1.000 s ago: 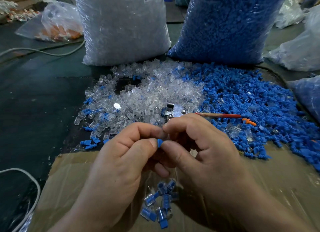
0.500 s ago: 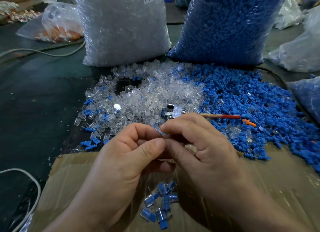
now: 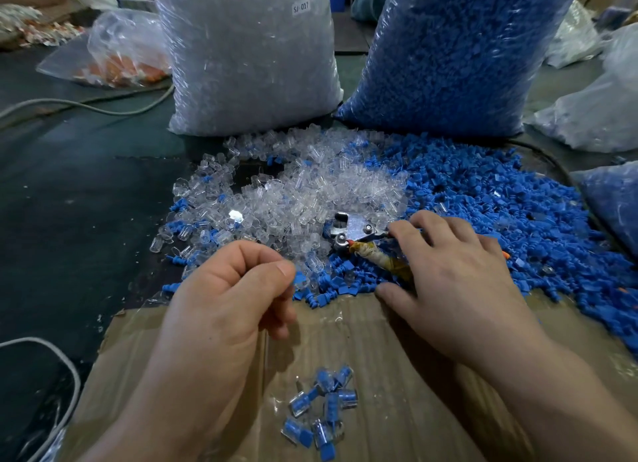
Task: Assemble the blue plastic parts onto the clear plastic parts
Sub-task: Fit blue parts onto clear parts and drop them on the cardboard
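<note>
Left hand point(image 3: 234, 299): fingers curled, thumb against forefinger; whether they pinch a part cannot be told. Right hand point(image 3: 459, 282): fingers loosely spread, released, resting on the heap of blue parts point(image 3: 500, 199), which adjoins the clear parts point(image 3: 303, 199) on the counter point(image 3: 69, 202). Assembled pieces point(image 3: 321, 406) lie on cardboard point(image 3: 379, 341) below both hands.

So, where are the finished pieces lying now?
Head view, bottom centre: the finished pieces lie clustered on the cardboard, between the left forearm and the right forearm.
</note>
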The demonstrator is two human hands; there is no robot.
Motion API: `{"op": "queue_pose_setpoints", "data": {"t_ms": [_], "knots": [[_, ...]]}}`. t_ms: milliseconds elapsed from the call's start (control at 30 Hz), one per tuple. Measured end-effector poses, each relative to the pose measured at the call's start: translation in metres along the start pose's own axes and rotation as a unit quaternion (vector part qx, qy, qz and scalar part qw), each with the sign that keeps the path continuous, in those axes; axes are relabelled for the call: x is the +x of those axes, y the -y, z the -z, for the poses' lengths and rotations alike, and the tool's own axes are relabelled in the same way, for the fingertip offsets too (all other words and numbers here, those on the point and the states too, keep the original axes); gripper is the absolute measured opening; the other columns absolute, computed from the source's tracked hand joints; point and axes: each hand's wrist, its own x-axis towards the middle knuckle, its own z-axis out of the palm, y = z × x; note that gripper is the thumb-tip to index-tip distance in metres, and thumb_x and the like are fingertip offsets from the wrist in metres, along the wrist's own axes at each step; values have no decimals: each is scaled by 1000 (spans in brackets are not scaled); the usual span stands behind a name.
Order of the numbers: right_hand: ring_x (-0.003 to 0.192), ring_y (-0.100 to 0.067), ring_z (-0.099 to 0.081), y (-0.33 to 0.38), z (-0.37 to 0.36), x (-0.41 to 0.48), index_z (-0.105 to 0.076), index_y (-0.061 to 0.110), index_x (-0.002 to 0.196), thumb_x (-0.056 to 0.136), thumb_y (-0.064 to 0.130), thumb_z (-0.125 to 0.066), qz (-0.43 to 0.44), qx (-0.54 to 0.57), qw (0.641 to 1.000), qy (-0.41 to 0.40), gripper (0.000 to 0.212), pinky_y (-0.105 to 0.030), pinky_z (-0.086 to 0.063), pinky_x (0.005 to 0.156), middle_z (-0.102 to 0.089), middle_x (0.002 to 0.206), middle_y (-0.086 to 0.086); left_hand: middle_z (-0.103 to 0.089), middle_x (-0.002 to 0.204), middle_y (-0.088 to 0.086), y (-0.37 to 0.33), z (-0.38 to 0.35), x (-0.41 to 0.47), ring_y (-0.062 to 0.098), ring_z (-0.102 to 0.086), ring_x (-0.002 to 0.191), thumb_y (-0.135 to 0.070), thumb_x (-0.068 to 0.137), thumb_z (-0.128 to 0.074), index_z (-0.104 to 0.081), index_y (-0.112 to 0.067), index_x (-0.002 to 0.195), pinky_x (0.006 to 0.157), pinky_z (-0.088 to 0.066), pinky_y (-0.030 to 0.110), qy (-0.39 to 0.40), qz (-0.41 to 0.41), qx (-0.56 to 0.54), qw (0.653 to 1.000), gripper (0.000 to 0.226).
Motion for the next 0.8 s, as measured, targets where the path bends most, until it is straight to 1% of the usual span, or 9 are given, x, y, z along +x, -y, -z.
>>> {"op": "queue_pose_setpoints", "data": {"t_ms": [67,133,233,367,467,533,567,633,800], "knots": [[137,-21,-27,-4,-1,5,-17,35,146,88,67,-42,1,2,1000,6,71,-45,-22,112,-29,152,7,-62,59,8,0,1,1,17,-56,49,-42,49,-76,-71,-22,65,40,-47,25,18,27,-47,998,26],[132,-22,-33,-5,-3,9,-20,35,145,88,64,-44,3,2,1000,5,68,-43,-22,110,-36,148,8,-65,63,9,2,2,2,18,-58,52,-42,51,-82,-72,-23,67,42,-49,27,25,27,-39,999,27],[115,-22,-42,0,-2,12,-31,34,139,86,57,-49,0,4,1000,-8,61,-43,-28,99,-51,129,8,-67,66,9,5,2,4,16,-61,54,-41,54,-81,-73,-24,71,43,-49,25,11,21,-47,999,25],[103,-20,-43,-2,6,10,-45,31,132,85,50,-47,-9,41,997,-59,50,-42,-33,90,-56,114,6,-69,69,8,9,3,9,16,-64,57,-27,69,-71,-77,-26,84,46,-51,22,-5,18,-64,998,17],[92,-12,-44,-3,17,-1,-42,31,128,87,50,-41,20,136,986,-97,45,-31,-38,74,-54,104,10,-71,72,7,10,5,10,17,-65,60,-23,75,-67,-77,-24,89,47,-52,22,-6,12,-66,998,17],[79,-6,-46,-1,22,-9,-45,33,121,85,51,-40,57,170,979,-97,40,-24,-39,63,-54,94,14,-71,71,7,11,5,10,17,-65,60,-24,76,-67,-77,-25,88,47,-53,22,-14,3,-61,998,16],[76,-5,-48,0,24,-13,-49,32,118,84,50,-41,77,174,978,-89,40,-25,-42,62,-56,90,14,-71,71,7,11,5,10,17,-65,60,-25,76,-67,-77,-26,88,47,-53,23,-20,-4,-54,998,16],[76,-8,-52,2,26,-17,-57,29,117,81,51,-43,108,170,977,-64,45,-32,-47,64,-59,88,13,-72,73,6,11,5,12,18,-67,62,-27,74,-67,-76,-28,88,49,-54,24,-32,-22,-39,998,16],[100,-13,-58,6,30,-21,-58,28,126,76,54,-40,127,164,978,-30,59,-38,-53,82,-65,109,11,-73,80,2,12,4,11,15,-71,69,-24,79,-66,-77,-31,95,54,-56,23,-44,-65,-17,997,21]]}}
